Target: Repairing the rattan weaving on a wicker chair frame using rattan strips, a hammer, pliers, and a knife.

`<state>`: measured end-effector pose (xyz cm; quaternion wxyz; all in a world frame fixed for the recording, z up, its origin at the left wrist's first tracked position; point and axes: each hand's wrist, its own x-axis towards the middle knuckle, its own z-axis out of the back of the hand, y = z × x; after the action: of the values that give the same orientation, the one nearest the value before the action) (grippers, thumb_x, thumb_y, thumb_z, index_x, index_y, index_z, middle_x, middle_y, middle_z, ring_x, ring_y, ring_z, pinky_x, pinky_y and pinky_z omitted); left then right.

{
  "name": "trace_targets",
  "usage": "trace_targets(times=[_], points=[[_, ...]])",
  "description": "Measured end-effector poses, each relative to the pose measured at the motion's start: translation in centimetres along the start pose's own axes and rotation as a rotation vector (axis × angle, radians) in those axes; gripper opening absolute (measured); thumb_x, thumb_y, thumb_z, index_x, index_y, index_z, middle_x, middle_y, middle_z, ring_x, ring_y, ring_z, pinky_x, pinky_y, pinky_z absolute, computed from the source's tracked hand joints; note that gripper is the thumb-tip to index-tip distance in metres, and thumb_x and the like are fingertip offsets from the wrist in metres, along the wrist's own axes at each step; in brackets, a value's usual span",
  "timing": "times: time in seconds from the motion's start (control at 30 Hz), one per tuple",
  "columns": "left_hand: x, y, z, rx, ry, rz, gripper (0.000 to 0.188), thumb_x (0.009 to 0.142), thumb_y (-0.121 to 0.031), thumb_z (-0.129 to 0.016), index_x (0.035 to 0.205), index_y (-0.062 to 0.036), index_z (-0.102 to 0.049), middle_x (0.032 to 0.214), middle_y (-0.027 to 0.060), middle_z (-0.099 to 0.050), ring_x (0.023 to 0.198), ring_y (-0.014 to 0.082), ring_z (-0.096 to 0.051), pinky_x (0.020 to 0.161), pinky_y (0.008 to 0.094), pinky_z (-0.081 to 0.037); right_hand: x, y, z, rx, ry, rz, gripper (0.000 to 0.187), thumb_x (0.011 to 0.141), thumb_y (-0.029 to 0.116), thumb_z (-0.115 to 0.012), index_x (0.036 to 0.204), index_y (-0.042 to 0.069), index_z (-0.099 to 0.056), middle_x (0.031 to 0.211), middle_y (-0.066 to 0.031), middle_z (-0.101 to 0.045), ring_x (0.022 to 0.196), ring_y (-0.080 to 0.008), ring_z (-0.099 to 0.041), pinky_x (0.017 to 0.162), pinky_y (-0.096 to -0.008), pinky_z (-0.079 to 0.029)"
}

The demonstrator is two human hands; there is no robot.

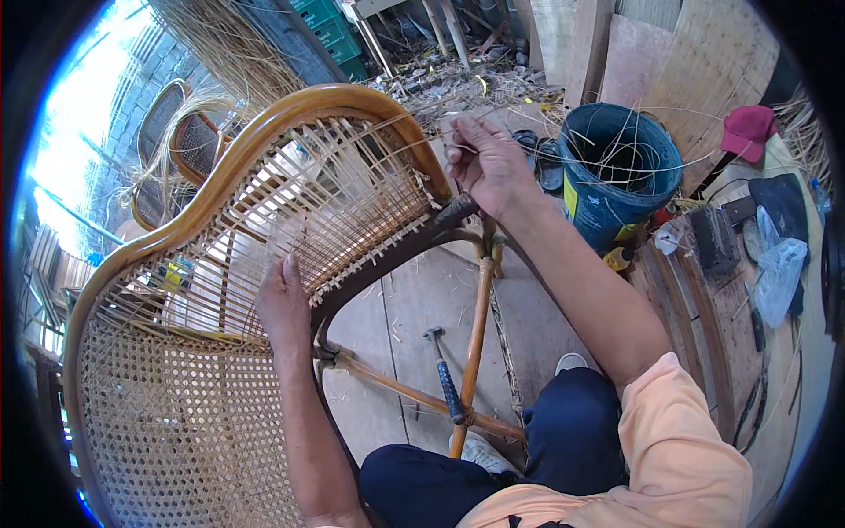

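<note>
A rattan chair (pixel 264 145) with a glossy brown curved frame fills the left side. Cane mesh (pixel 176 405) covers its lower part, while the upper panel has loosely spaced strands (pixel 343 172) with a denser woven band (pixel 387 216) near the dark inner rail (pixel 396 255). My left hand (pixel 286 304) lies at the weave beside that rail, thumb and fingertip closed on the strands; its other fingers are partly hidden. Raised over the rail's far end, my right hand (pixel 493 167) pinches a thin cane strand.
A hammer (pixel 446 378) lies by the chair's crossed legs (pixel 475 352). Right of my right hand stands a blue bucket (pixel 607 207) with cane strands across it. Farther right are a maroon cap (pixel 748 134), a plastic bag (pixel 780 277) and a dark block (pixel 713 240). Boards lean behind.
</note>
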<state>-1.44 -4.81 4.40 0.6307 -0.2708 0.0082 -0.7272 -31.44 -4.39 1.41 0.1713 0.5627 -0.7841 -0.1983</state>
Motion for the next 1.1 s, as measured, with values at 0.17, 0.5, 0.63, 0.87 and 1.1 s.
trace_targets(times=[0.17, 0.5, 0.63, 0.87, 1.1], points=[[0.7, 3.4, 0.7, 0.098, -0.094, -0.118, 0.043, 0.096, -0.033, -0.044, 0.08, 0.0038, -0.057, 0.069, 0.0224, -0.056, 0.064, 0.0376, -0.054, 0.062, 0.0446, -0.041, -0.1, 0.8, 1.4, 0.026, -0.039, 0.106, 0.012, 0.091, 0.018, -0.059, 0.097, 0.008, -0.059, 0.079, -0.0026, -0.062, 0.072, -0.0163, -0.063, 0.057, -0.0268, -0.049], [-3.7, 5.9, 3.2, 0.008, -0.182, 0.098, 0.036, 0.095, -0.027, -0.048, 0.079, 0.0051, -0.054, 0.062, 0.0182, -0.049, 0.056, 0.0274, -0.04, 0.057, 0.0412, -0.038, 0.0, -3.7, -0.6, -0.74, 0.089, 0.24, 0.008, 0.088, 0.013, -0.058, 0.089, 0.005, -0.061, 0.064, -0.0009, -0.057, 0.051, -0.0078, -0.052, 0.044, -0.0229, -0.041], [-4.1, 7.1, 2.8, 0.11, -0.196, 0.098, 0.036, 0.095, -0.028, -0.047, 0.083, 0.004, -0.057, 0.066, 0.0199, -0.053, 0.06, 0.0334, -0.048, 0.059, 0.0433, -0.04, -0.3, -3.2, -0.2, -1.323, -0.052, 0.37, 0.014, 0.085, 0.014, -0.056, 0.091, 0.003, -0.062, 0.065, -0.0057, -0.059, 0.055, -0.0106, -0.057, 0.052, -0.0264, -0.047], [-5.0, 7.3, 1.5, 0.02, -0.224, 0.143, 0.033, 0.095, -0.029, -0.048, 0.087, 0.0005, -0.06, 0.073, 0.0199, -0.058, 0.066, 0.0367, -0.055, 0.062, 0.045, -0.042, -0.7, -2.7, -1.3, -1.573, -0.019, 0.426, 0.02, 0.078, 0.016, -0.053, 0.087, 0.004, -0.065, 0.088, -0.0221, -0.064, 0.087, -0.0387, -0.062, 0.079, -0.0431, -0.048], [-5.3, 7.3, 2.0, -0.076, -0.16, 0.152, 0.026, 0.093, -0.021, -0.051, 0.098, 0.0018, -0.06, 0.082, 0.0163, -0.059, 0.072, 0.0265, -0.057, 0.069, 0.0363, -0.046, -0.5, -2.9, -1.3, -1.724, 0.014, 0.325, 0.025, 0.079, 0.019, -0.05, 0.087, 0.004, -0.067, 0.089, -0.0222, -0.064, 0.09, -0.0379, -0.062, 0.083, -0.0427, -0.048]])
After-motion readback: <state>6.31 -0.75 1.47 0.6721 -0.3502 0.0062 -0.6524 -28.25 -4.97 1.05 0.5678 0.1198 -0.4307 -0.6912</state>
